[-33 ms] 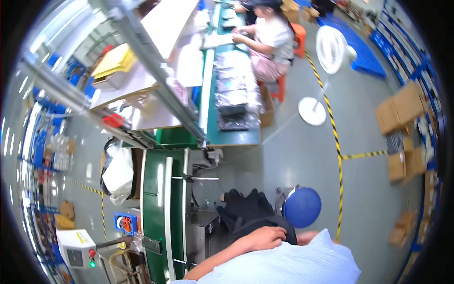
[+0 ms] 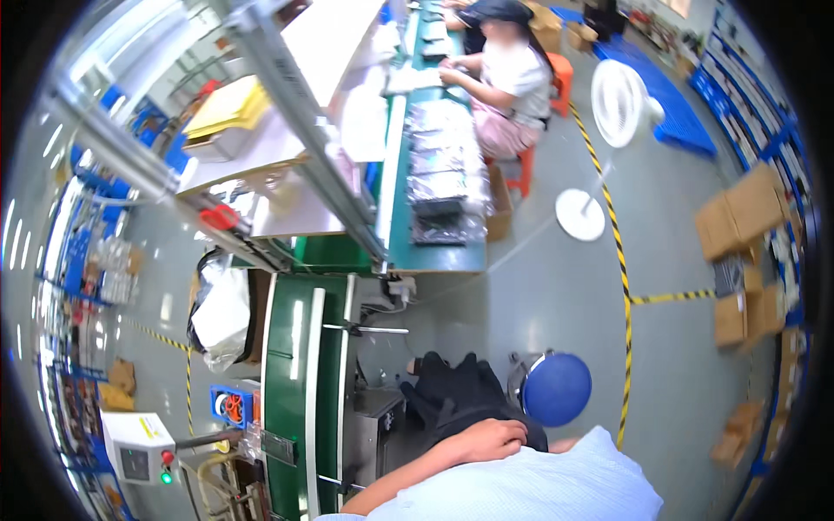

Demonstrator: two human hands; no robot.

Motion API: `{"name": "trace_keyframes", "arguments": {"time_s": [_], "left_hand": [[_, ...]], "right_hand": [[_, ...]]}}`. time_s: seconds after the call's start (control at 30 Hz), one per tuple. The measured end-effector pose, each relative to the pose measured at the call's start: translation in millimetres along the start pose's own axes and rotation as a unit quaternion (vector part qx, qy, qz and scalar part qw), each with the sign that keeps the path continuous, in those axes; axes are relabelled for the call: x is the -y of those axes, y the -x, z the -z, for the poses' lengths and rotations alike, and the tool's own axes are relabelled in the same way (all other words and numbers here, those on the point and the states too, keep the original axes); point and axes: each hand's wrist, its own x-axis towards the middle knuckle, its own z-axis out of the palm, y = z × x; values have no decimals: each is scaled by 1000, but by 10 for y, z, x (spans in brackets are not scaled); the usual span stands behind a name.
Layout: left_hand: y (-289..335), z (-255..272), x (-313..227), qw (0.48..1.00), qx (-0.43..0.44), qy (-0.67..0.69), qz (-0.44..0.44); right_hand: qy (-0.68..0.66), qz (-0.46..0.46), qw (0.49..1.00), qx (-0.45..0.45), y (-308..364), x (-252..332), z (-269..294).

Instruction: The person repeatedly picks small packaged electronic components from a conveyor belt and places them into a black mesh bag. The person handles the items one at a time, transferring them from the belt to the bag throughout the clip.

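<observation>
My left hand (image 2: 493, 440) rests at my waist, against the front of my light blue shirt (image 2: 530, 486). Its fingers are bent and pressed together, their tips turned toward the cloth, so anything in them is hidden. Of my right hand (image 2: 563, 445) only a strip of skin shows past the shirt; its fingers are out of sight. Below the hands are my dark trousers (image 2: 460, 395). A round blue stool (image 2: 556, 389) stands just to the right of my legs.
A green conveyor (image 2: 289, 365) with metal rails runs along my left. Ahead, a workbench (image 2: 439, 258) carries bagged dark items (image 2: 437, 187), with a seated co-worker (image 2: 512, 87) beside it. A white fan (image 2: 580, 214), cartons (image 2: 738, 217) and a control box (image 2: 139, 447) stand around.
The view has shifted slightly, so the bench, fan and co-worker sit a little lower and further right. My hands keep the same pose at my waist.
</observation>
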Motion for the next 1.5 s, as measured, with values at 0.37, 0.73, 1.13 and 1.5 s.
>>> {"name": "trace_keyframes", "arguments": {"time_s": [0.37,0.73,1.13,1.5], "left_hand": [[146,288,215,947,-320,30,19],[41,2022,1858,752,-614,71,229],[-1130,3480,3290,691,-586,238,350],[-1266,2921,2967,602,-545,542,215]], "right_hand": [[699,-44,583,-411,-492,748,922],[194,326,858,-347,-1585,4241,-57],[304,262,790,-464,-2560,4668,364],[282,226,886,-292,-1892,4717,497]]}}
